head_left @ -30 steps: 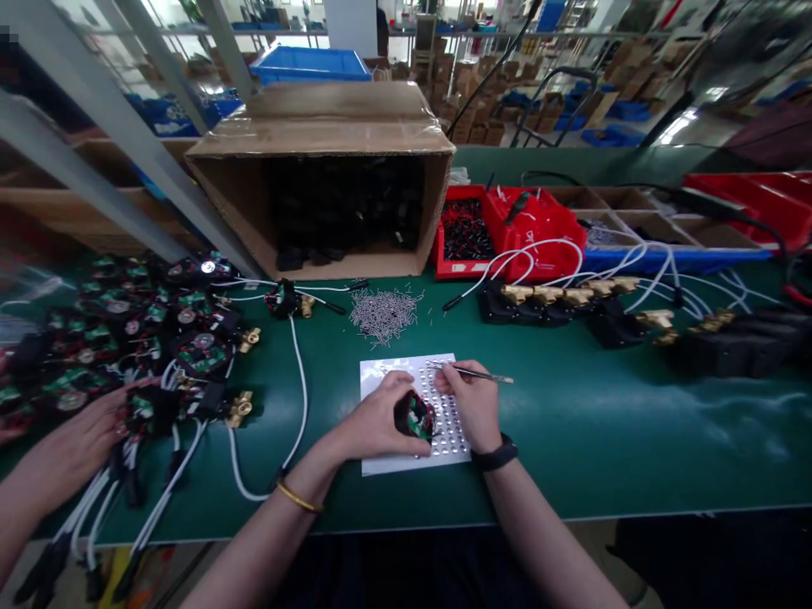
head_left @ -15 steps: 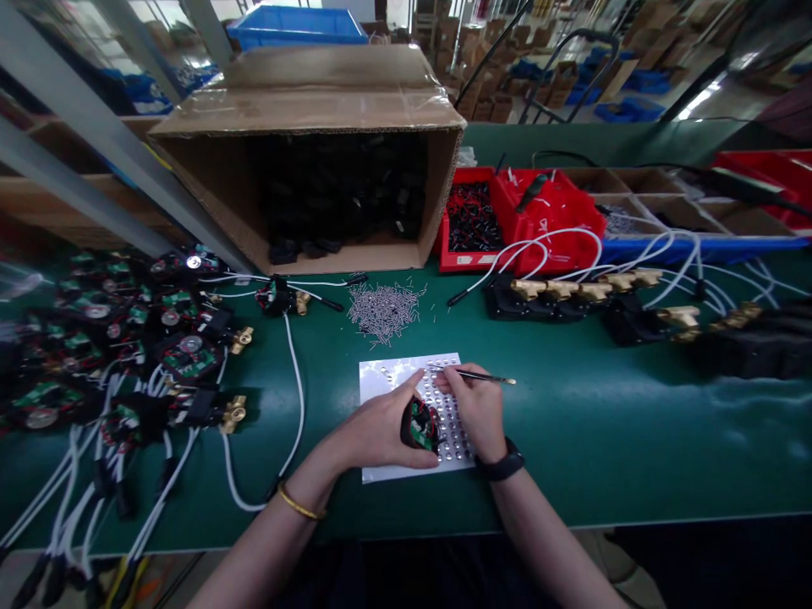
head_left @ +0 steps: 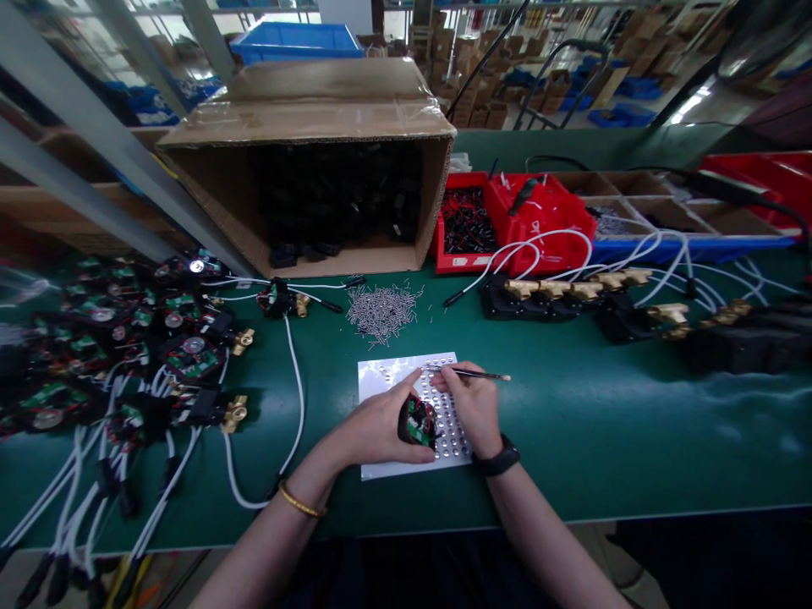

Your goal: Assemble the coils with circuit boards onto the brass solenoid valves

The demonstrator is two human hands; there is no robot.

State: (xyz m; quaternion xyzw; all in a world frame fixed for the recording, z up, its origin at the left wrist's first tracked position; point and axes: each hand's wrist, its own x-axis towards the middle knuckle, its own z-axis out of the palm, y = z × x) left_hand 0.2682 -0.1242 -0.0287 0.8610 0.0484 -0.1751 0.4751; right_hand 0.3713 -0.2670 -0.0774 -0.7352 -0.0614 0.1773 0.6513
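Observation:
My left hand is closed around a small black housing with a green circuit board and red wires inside; its index finger reaches forward over the white sheet. In my right hand is a pair of tweezers, pinched between thumb and fingers, with the tip pointing left at the sheet's upper part. Beneath both hands lies the white sheet, carrying rows of small round silvery pieces. Whether the tweezer tip grips one of these is too small to tell.
A heap of small metal pins lies beyond the sheet. Behind it stands an open cardboard box of black parts. Opened assemblies with white cables crowd the left. Red bins and black units with brass fittings sit at right.
The head view has tilted up slightly, so the scene sits a little differently in the picture. Both hands keep nearly the same pose over the sheet, still holding the housing and the tweezers.

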